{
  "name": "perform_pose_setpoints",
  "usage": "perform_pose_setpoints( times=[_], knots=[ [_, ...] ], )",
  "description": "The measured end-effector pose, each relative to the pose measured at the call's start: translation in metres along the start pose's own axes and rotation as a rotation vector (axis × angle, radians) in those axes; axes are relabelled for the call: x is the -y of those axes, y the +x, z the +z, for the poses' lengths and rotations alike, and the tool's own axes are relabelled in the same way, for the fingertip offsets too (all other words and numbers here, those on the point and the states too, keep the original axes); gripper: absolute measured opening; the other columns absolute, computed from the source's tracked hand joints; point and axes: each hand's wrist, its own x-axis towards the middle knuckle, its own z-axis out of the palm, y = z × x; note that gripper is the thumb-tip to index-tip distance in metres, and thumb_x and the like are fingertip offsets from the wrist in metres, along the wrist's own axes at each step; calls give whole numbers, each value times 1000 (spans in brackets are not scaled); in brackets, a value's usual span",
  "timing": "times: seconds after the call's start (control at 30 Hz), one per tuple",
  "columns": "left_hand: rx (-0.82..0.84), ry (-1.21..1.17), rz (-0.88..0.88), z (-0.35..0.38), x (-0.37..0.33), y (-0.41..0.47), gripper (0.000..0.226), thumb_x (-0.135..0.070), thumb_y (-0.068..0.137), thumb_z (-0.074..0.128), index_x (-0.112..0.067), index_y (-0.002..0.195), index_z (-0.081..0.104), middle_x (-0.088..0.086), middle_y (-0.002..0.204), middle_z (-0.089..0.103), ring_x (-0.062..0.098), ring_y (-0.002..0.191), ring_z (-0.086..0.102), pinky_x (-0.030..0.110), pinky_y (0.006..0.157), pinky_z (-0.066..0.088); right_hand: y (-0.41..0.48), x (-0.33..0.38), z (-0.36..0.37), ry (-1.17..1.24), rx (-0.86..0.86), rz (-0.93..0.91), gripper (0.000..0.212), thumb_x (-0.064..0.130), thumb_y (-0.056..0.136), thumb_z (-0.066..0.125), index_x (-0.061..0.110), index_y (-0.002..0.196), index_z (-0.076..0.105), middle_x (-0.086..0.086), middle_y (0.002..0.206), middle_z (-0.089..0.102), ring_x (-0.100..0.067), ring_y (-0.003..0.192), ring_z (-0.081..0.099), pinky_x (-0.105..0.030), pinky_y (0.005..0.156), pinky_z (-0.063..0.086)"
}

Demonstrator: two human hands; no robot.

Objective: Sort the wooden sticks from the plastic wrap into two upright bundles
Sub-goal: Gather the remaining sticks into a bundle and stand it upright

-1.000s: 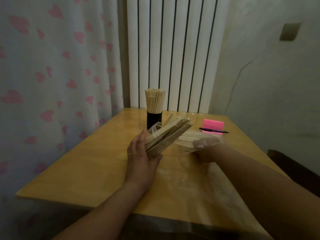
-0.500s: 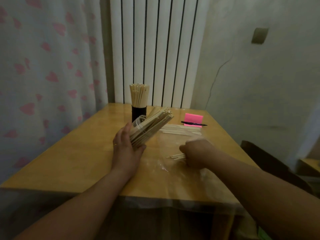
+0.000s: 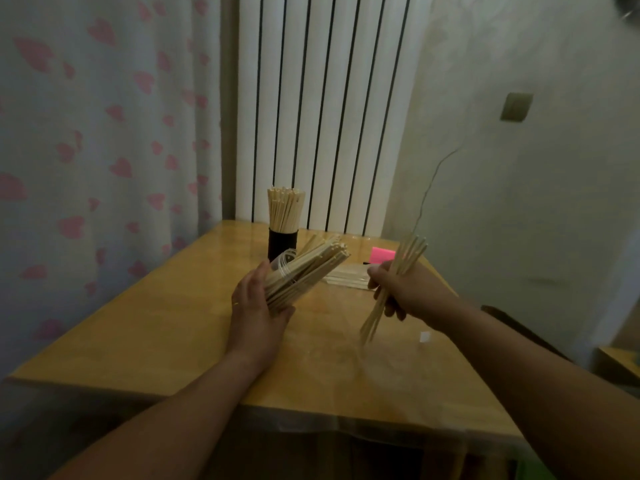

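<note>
Sorting step: left hand (image 3: 258, 306) clasps the large stick bundle (image 3: 304, 271); right hand (image 3: 398, 289) pinches a few sticks (image 3: 394, 282). Next, likely merge them.

cup of sticks (image 3: 285, 216) at table (image 3: 166, 327) rear, loose sticks (image 3: 346, 276) right of it, notepad (image 3: 382, 254) behind

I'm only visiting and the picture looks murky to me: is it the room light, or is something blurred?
Head view: dim, yellowish light throughout. The right hand and its few sticks are smeared by motion; the left hand and its bundle look sharper. Soft glare lies on the table. The wide lens bends the edges.
</note>
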Motion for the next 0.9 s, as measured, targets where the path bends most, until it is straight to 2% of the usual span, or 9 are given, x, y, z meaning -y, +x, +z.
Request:
perform_pose_setpoints(
  times=[0.07,0.17,0.37,0.5,0.63,0.7,0.77,0.9],
  knots=[
    [-2,-7,-1,0,1,0,104,-21,88,85,-39,166,18,-3,167,23,23,152,23,46,121,33,2,-12,7,-30,65,54,32,35,108,57,11,95,74,-9,70,68,-17,53,61,-30,50,50],
    [-2,-9,1,1,2,0,104,-22,89,84,-39,166,18,-4,167,22,22,152,22,45,121,33,0,-16,11,-81,28,57,31,39,105,61,16,91,76,-4,68,65,-15,52,56,-27,46,46],
    [-3,-9,-5,1,2,1,104,-21,88,85,-39,166,19,-5,166,23,23,152,23,45,122,32,-7,6,1,-75,15,-40,34,39,107,57,11,94,73,-16,75,73,-20,57,68,-28,52,57],
    [8,-21,2,0,0,0,104,-19,88,85,-44,164,18,-9,166,20,22,153,21,45,122,33,-8,27,-19,216,-23,-1,37,32,108,57,1,91,67,-16,70,66,-24,56,65,-31,49,53],
    [2,-15,25,-1,-2,-1,104,-19,88,85,-44,164,18,-5,166,22,20,152,22,39,120,31,-6,47,-35,771,-7,55,26,19,106,52,7,83,57,-7,62,48,-16,49,50,-24,40,40],
    [1,-11,27,0,-2,-1,105,-20,88,85,-45,164,17,-5,166,22,18,152,22,35,117,29,1,57,-37,975,-16,32,26,20,106,53,8,83,58,-5,62,49,-14,49,52,-22,40,43],
    [3,-6,27,1,-1,-1,105,-20,88,85,-45,165,17,-4,167,22,18,152,21,35,117,29,11,65,-31,1040,-45,-10,23,22,106,57,6,90,62,-6,65,57,-15,55,59,-24,48,51],
    [-6,-13,28,1,1,-1,105,-21,88,84,-45,164,17,-5,167,22,18,152,22,38,119,31,31,67,-5,794,-149,-45,22,21,104,65,0,101,67,-18,77,71,-28,68,73,-33,61,63]
  ],
)
